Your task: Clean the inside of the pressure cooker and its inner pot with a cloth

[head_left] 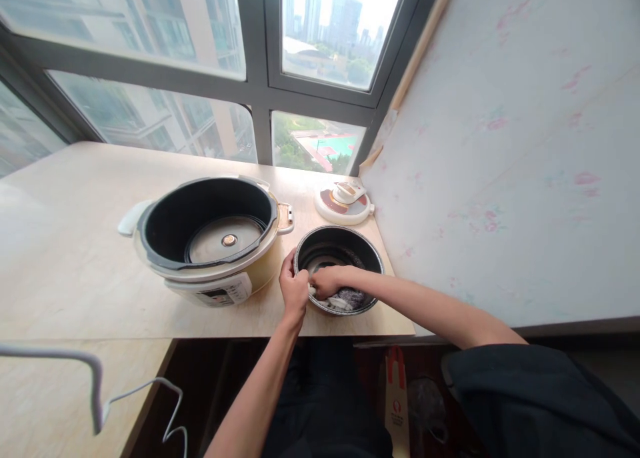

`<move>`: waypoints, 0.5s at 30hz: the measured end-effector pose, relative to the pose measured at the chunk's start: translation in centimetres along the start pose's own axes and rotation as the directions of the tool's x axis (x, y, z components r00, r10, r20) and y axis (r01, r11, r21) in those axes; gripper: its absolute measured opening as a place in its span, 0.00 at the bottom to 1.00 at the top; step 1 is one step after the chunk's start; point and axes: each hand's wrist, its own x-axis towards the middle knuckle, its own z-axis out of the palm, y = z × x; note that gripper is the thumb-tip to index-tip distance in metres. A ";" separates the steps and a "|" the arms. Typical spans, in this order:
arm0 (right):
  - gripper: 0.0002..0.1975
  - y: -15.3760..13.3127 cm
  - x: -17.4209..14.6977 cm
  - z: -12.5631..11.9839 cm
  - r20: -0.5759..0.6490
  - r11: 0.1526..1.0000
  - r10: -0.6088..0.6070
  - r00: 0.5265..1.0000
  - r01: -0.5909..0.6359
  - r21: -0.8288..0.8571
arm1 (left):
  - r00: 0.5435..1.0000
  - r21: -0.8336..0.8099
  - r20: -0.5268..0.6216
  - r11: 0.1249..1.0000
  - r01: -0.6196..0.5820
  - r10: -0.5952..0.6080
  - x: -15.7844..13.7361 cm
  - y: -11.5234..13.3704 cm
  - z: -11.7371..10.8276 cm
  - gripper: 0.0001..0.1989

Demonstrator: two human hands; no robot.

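My right hand point(327, 281): fingertips out of sight down in the black pot point(350, 241); can't tell if they grip the pale stuff point(337, 304) or just press it. Dark wad point(351, 299) beside it, material unclear. My right forearm point(415, 301) hides a stretch of rim. Left hand point(293, 290): fingertips hard to make out. Cooker panel point(220, 293): print too small. Grey cord point(50, 353): cut by left edge. Paper bag point(397, 405): base cut off below. Far towers point(344, 18) hazy.
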 end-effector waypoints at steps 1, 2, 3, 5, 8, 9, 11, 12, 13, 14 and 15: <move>0.20 -0.1 0.2 0.1 -0.084 1.000 0.029 0.996 -0.029 0.004 | 1.000 -0.003 0.006 1.000 0.005 -0.005 0.0 -0.1 -0.1 0.32; 0.21 -0.1 0.5 0.2 -0.168 0.998 0.063 0.984 -0.062 0.010 | 1.000 -0.003 0.014 1.000 0.009 -0.009 0.0 -0.2 -0.1 0.32; 0.21 0.0 0.7 0.3 -0.239 0.995 0.095 0.966 -0.095 0.012 | 1.000 0.000 0.020 1.000 0.011 -0.011 0.0 -0.3 -0.2 0.32; 0.21 0.3 1.0 0.4 -0.330 0.988 0.146 0.933 -0.153 0.003 | 0.999 0.005 0.031 1.000 0.014 -0.014 -0.1 -0.3 -0.3 0.32; 0.22 1.3 1.0 0.1 -0.417 0.972 0.204 0.886 -0.232 -0.018 | 0.999 0.007 0.041 1.000 0.004 -0.004 -0.1 -0.3 -0.5 0.33; 0.22 1.8 0.9 -0.2 -0.426 0.967 0.219 0.878 -0.255 -0.027 | 0.999 0.011 0.049 1.000 -0.003 0.002 -0.1 -0.2 -0.6 0.33; 0.21 2.8 0.7 -0.8 -0.406 0.957 0.242 0.881 -0.286 -0.049 | 0.998 0.024 0.061 1.000 -0.014 0.012 -0.1 -0.1 -0.7 0.32; 0.20 3.4 0.5 -1.2 -0.377 0.953 0.252 0.891 -0.296 -0.062 | 0.998 0.029 0.063 1.000 -0.011 0.009 0.0 -0.1 -0.7 0.32; 0.19 3.9 0.4 -1.6 -0.339 0.950 0.262 0.904 -0.303 -0.074 | 0.998 0.031 0.060 1.000 -0.004 0.003 0.0 0.0 -0.7 0.32; 0.16 4.4 0.2 -1.9 -0.294 0.948 0.271 0.916 -0.308 -0.085 | 0.999 0.031 0.052 0.999 0.005 -0.007 0.0 0.0 -0.7 0.32; 0.13 4.8 0.1 -2.1 -0.247 0.947 0.280 0.928 -0.310 -0.091 | 0.999 0.028 0.037 0.999 0.016 -0.017 0.0 0.0 -0.6 0.32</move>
